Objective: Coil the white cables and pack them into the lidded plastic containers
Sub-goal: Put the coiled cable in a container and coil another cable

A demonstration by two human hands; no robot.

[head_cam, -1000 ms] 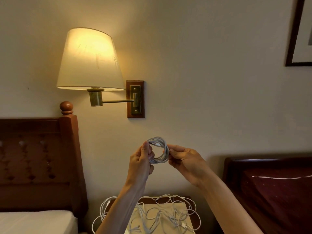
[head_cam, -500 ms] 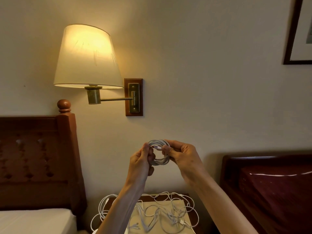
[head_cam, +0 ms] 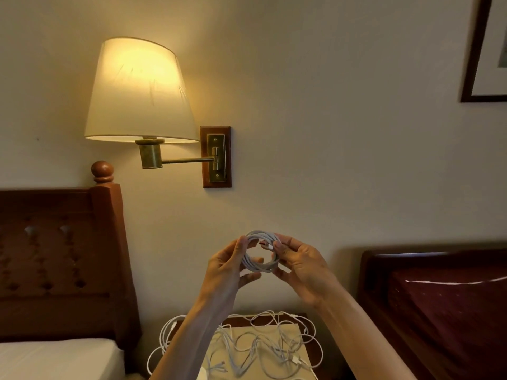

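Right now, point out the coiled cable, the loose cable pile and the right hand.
coiled cable [head_cam: 253, 266], head view, lower loop strands.
loose cable pile [head_cam: 260, 349], head view, tangle's middle.
right hand [head_cam: 303, 272], head view, palm.

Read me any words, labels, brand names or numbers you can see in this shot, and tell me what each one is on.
No readable text anywhere in view.
Coiled white cable held between left hand and right hand: no marking visible.
Loose cables on the nightstand: connectors too small to show any print.
Brass lamp plate: plain.
Framed picture: cropped, nothing legible.
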